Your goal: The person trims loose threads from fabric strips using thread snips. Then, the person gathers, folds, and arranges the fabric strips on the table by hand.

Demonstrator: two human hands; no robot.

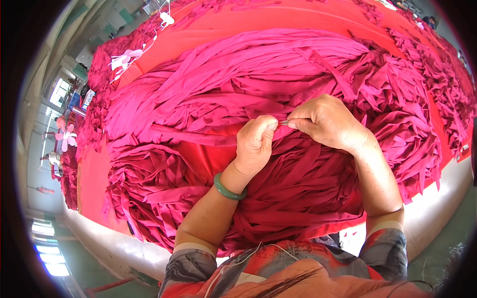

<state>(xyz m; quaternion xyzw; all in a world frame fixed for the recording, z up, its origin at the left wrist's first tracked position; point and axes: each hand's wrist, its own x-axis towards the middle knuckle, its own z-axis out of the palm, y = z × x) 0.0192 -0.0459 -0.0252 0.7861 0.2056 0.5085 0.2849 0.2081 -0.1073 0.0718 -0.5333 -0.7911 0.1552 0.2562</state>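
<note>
My left hand (pixel 256 141), with a green bangle (pixel 229 187) on its wrist, is closed with thumb and forefinger pinched at the end of a magenta fabric strip (pixel 198 137). The strip trails off to the left over the pile. Just right of it, my right hand (pixel 325 121) is closed around a small pointed metal tool (pixel 284 122), perhaps tweezers; most of it is hidden by the fingers. Its tip meets the left thumb and forefinger. Beneath both hands lies a large heap of magenta fabric strips (pixel 298 179), loosely bundled and tangled.
Red cloth (pixel 94 184) covers the table under the heap. Far left, a pink fan (pixel 65 136) stands beyond the table edge. A white and pink object with a cord (pixel 125 59) hangs at upper left. More strips (pixel 447 79) are piled at the right.
</note>
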